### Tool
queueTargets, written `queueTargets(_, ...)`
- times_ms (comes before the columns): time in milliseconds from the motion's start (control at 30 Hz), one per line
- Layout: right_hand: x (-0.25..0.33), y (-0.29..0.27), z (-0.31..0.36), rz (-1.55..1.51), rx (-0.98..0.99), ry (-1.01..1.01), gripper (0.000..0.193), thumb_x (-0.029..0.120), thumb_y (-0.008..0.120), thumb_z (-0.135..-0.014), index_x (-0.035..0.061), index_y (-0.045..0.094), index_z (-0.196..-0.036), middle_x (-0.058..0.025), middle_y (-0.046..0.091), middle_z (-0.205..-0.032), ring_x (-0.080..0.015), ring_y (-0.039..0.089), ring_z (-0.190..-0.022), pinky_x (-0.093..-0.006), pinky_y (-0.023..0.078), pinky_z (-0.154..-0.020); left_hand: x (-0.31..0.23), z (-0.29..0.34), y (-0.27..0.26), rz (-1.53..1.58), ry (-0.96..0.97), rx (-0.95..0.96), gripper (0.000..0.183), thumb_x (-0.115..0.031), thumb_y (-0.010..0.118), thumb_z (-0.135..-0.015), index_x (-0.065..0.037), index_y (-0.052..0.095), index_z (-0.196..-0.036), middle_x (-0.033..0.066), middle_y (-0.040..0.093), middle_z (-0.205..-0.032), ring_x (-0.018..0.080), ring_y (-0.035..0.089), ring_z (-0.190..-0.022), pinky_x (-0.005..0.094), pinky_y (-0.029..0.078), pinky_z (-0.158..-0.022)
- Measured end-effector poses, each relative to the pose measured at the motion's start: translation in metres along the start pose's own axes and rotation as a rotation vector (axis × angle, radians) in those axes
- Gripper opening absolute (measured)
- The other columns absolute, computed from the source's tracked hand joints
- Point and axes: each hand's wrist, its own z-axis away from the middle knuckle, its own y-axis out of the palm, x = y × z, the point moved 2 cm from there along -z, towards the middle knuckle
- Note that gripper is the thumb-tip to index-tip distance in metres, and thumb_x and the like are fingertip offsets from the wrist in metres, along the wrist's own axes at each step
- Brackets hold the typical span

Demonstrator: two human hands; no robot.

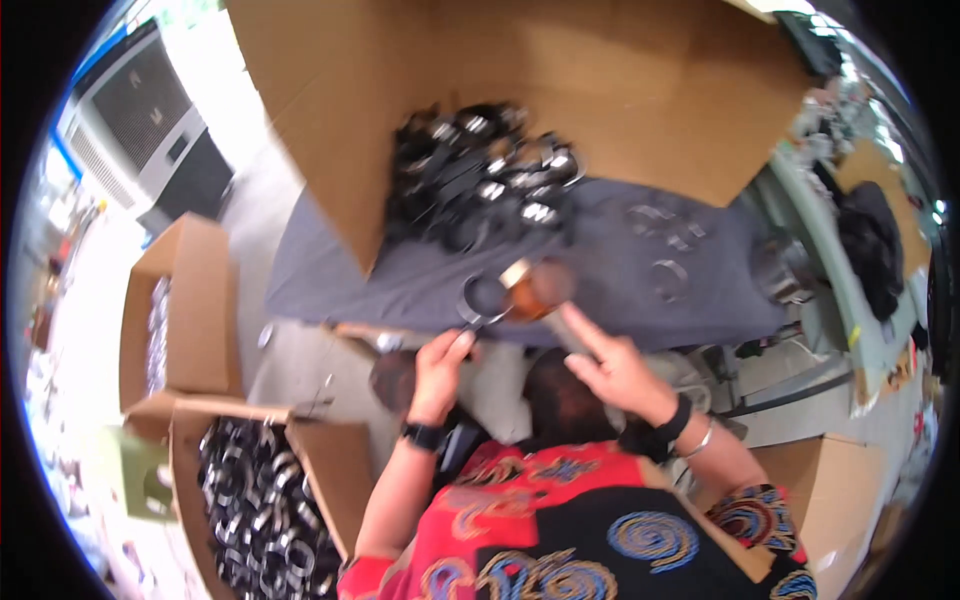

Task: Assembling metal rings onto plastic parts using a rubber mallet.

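Observation:
My left hand [437, 370] is closed on the short stem of a dark ring-shaped part [484, 298], whose ring points away from me at the cloth's near edge. In my right hand [610, 365] is a mallet [541, 289] with a brownish head. Its head is smeared by motion and lies just right of the ring; whether they touch I cannot tell. Beyond both hands a heap of black and shiny metal ring parts [490, 175] sits on the dark grey cloth [420, 290].
A large cardboard sheet or box [640, 100] stands around the heap. A few loose rings [668, 278] and a metal cylinder [785, 268] lie to the right. At lower left, a carton [335, 460] holds many ring parts. Another carton [205, 310] and an air cooler [140, 110] stand farther left.

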Motion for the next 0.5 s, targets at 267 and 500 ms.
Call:
queueTargets(267, -0.062, -0.066, 0.013, -0.308, -0.127, 0.378, 0.024, 0.017, 0.061, -0.088, 0.0007, 0.053, -0.103, -0.0014, 0.054, -0.073, -0.0078, 0.054, -0.059, -0.0252, 0.047, -0.054, -0.006, 0.012, -0.016, 0.268, -0.018, -0.012, 0.019, -0.014, 0.054, -0.094, -0.001, 0.063, -0.083, 0.0052, 0.063, -0.075, 0.0138, 0.057, -0.071, 0.0286, 0.045, -0.072)
queueTargets(500, -0.129, -0.109, -0.013, -0.346, -0.320, 0.279, 0.023, 0.013, 0.055, -0.091, -0.0017, 0.053, -0.109, -0.0047, 0.060, -0.084, -0.0129, 0.063, -0.078, -0.0276, 0.052, -0.070, -0.053, 0.066, -0.088, 0.275, 0.192, -0.410, 0.023, -0.023, 0.055, -0.095, -0.003, 0.059, -0.084, 0.0073, 0.059, -0.074, 0.0187, 0.058, -0.072, 0.0336, 0.047, -0.073)
